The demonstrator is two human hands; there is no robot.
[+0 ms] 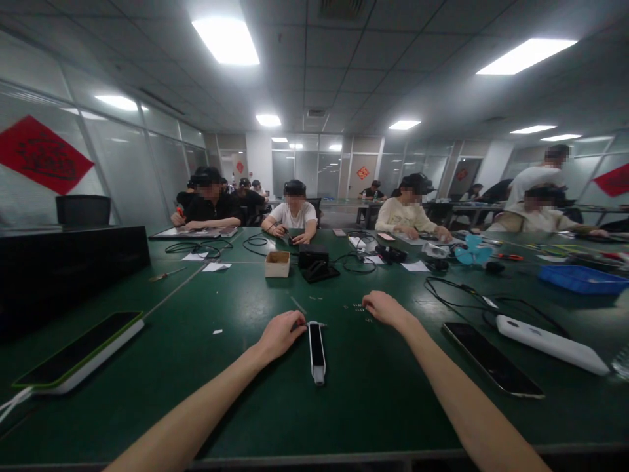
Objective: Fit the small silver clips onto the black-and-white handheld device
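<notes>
On the green table, a narrow tool with a white frame and a long black face [317, 347] lies lengthwise in front of me. Just left of its far end is my left hand [281, 335], its fingers curled together; whatever they pinch, if anything, is hidden. Beyond that hand a thin strip [298, 305] lies flat. Farther right, my right hand [386, 308] rests low on the table with bent, closed fingers. Several tiny pale pieces [360, 309] are scattered beside its fingertips, too small to name. I cannot make out whether one is between the fingers.
At left lies a green-edged phone [81, 347] on a white block; at right, a dark phone [491, 357] and white power bank [550, 342] with black cable. Farther off stand a small box [278, 264], black case [314, 262] and blue tray [582, 278]. People sit opposite.
</notes>
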